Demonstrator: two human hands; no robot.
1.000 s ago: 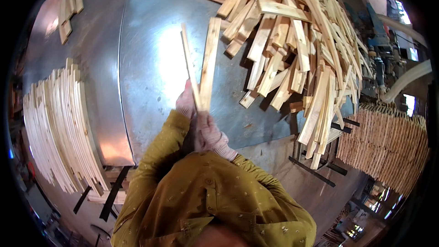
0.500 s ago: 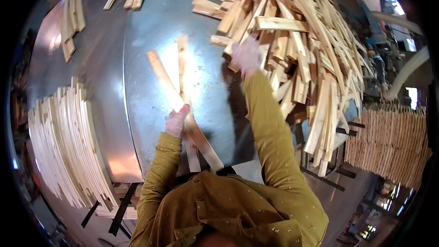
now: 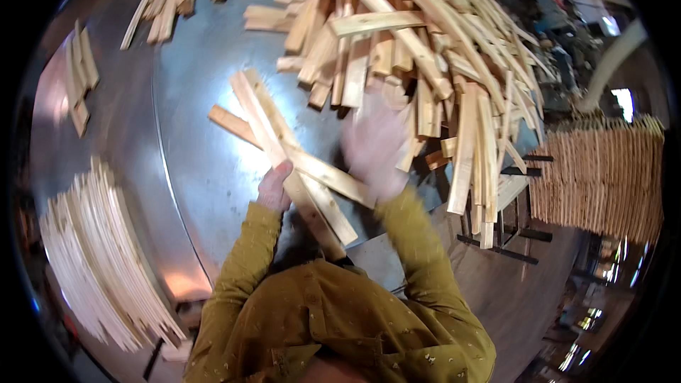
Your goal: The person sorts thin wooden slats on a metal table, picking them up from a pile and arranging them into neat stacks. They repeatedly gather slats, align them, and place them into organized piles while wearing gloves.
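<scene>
The metal tabletop (image 3: 206, 170) is brightly lit toward its middle, where a cold, bluish-white glare spreads around the crossed wooden strips (image 3: 255, 115). A coppery reflection glows at the near edge, left of center, and a pinkish one by the left edge. Dark shadows fill the gaps under the heaped wood (image 3: 386, 50). Beyond the right edge the room is dim, pierced by burnt-out bright openings (image 3: 624, 104). The right hand (image 3: 376, 145) is badly blurred, its cuff too; the left hand (image 3: 275, 186) is sharper. Fisheye distortion bows straight edges, and the rim falls into black.
</scene>
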